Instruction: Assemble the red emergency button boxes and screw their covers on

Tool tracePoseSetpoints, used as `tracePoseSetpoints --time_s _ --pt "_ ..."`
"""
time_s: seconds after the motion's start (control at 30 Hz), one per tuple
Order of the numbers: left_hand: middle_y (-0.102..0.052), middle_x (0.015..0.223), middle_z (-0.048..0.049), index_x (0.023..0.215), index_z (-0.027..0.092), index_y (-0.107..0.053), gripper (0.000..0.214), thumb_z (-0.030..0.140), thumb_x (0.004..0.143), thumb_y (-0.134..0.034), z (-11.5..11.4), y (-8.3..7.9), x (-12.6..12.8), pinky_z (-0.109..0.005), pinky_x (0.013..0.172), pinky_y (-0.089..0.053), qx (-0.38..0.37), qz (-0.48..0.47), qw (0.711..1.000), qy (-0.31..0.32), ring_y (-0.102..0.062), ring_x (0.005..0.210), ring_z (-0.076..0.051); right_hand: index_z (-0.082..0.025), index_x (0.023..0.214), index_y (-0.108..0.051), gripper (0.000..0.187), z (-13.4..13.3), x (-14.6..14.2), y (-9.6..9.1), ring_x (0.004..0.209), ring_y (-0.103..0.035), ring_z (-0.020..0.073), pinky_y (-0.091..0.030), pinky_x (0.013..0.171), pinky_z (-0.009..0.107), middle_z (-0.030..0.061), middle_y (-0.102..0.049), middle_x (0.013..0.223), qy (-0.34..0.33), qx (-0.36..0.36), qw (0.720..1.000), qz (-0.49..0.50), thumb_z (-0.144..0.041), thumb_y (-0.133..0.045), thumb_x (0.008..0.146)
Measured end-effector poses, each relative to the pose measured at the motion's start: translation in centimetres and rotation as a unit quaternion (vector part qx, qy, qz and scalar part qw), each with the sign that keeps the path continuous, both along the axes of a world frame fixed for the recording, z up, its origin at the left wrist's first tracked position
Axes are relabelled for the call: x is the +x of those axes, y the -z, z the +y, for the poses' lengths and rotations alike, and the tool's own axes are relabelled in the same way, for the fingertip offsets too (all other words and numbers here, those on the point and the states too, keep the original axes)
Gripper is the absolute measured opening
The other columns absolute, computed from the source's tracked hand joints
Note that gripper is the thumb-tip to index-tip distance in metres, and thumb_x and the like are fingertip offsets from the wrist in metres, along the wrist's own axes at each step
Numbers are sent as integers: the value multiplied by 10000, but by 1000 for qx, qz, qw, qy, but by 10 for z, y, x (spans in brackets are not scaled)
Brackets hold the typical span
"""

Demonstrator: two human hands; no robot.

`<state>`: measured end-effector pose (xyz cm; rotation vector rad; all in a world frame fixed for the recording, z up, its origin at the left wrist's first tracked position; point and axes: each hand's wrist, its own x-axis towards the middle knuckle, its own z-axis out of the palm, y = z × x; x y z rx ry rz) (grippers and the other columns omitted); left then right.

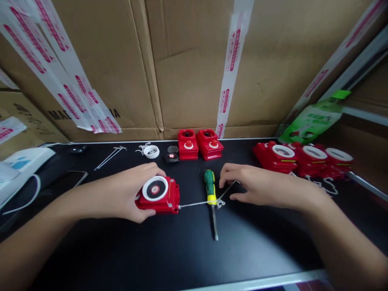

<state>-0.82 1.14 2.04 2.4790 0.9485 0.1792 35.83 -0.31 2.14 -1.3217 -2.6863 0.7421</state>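
Clasped by the left hand (pixel 130 192), the red box (pixel 159 197) is at nine o'clock from the screwdriver (pixel 211 190); the right hand (pixel 242 178) curls by its string (pixel 195 204), pinch hidden. String-sorting seems in hand, probably needing gentle tension next.

1 green-capped bottle (pixel 317 119) stands at right, near brown cardboard (pixel 190 81) bearing printed tape (pixel 232 52).

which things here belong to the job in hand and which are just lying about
Likely the job's:
red box, in the left hand
white cord, from that box to the right hand
screwdriver, crossed by the cord
other red boxes behind and at right
loose white ring

Probably just lying about:
green bottle
white cable
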Motion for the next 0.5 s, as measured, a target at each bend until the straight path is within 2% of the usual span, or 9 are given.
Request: tracePoseSetpoints --time_s 0.1,0.2,0.27,0.33,0.4,0.5 --pt "-709 1191 -17 1216 306 -636 489 243 756 -790 8 2 -12 -295 874 -598 5 3 1000 -6 -708 1053 -234 -230 1001 -792 112 3 -3 6 1019 -688 237 -542 933 382 64 -723 1083 -23 20 1000 -4 -177 -716 937" --pt "-707 1224 -32 1262 308 -616 540 234 757 -790 12 5 -22 -302 873 -606 6 20 1000 -13 -711 1071 -245 -222 929 -785 123 5 -7 -1 974 -683 230 -536 895 371 49 -737 961 -46 27 998 31 -187 -681 984" --pt "-681 1315 -58 1363 302 -568 663 250 748 -811 13 5 -23 -335 949 -598 42 23 999 -17 -690 1160 -272 -225 945 -775 119 2 -11 -8 921 -697 203 -538 869 347 30 -750 964 -53 14 996 68 -212 -674 1006" --pt "-633 1423 -95 1447 279 -514 743 293 768 -818 10 2 -18 -409 1103 -533 112 7 994 -11 -622 1300 -314 -229 967 -773 112 -2 -19 -13 902 -712 189 -541 860 333 20 -759 985 -48 6 993 108 -242 -675 1020" --pt "-615 1454 -115 1436 249 -527 671 296 817 -782 3 -2 -7 -472 1208 -436 183 -33 982 7 -548 1388 -335 -228 995 -782 117 -9 -31 -14 898 -712 192 -541 838 331 29 -759 989 -41 17 988 145 -264 -675 1027" --pt "-682 1314 -97 1306 225 -609 442 243 885 -738 -10 -6 15 -447 1157 -466 231 -103 967 33 -561 1319 -299 -204 1007 -772 110 -18 -51 -8 865 -691 180 -525 810 315 37 -744 961 -45 21 978 202 -255 -677 1030"
